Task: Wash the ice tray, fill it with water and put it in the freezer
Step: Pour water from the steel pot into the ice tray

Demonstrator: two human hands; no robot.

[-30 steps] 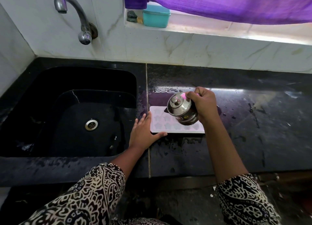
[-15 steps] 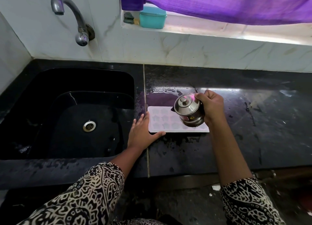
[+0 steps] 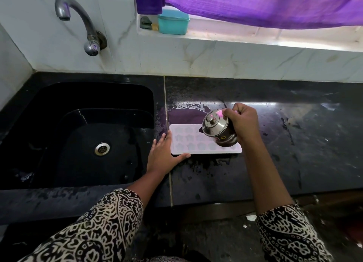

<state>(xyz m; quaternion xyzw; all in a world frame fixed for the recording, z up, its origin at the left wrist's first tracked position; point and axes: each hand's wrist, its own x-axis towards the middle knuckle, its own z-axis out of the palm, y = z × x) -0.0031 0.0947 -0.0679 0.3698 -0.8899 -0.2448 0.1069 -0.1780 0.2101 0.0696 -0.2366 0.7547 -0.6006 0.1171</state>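
The ice tray (image 3: pixel 188 141) lies flat on the black counter (image 3: pixel 294 153), just right of the seam beside the sink (image 3: pixel 49 134). Its long axis runs left to right, parallel to the counter's front edge, and its open cells face up. The short left end is close to the sink's rim, and there is a wide stretch of wet counter to the right and in front. A puddle (image 3: pixel 186 112) lies just behind the tray.

The left hand (image 3: pixel 162 153) is spread flat with straight fingers against the tray's left end, the thumb along the near edge. The right hand (image 3: pixel 242 122) is curled round a small lidded steel pot (image 3: pixel 216 129), held tilted to the left over the tray's right half. Whether the star-like cells hold water I cannot tell.

On the sill (image 3: pixel 235 37) behind stands a closed teal box (image 3: pixel 173 21) (contents hidden).
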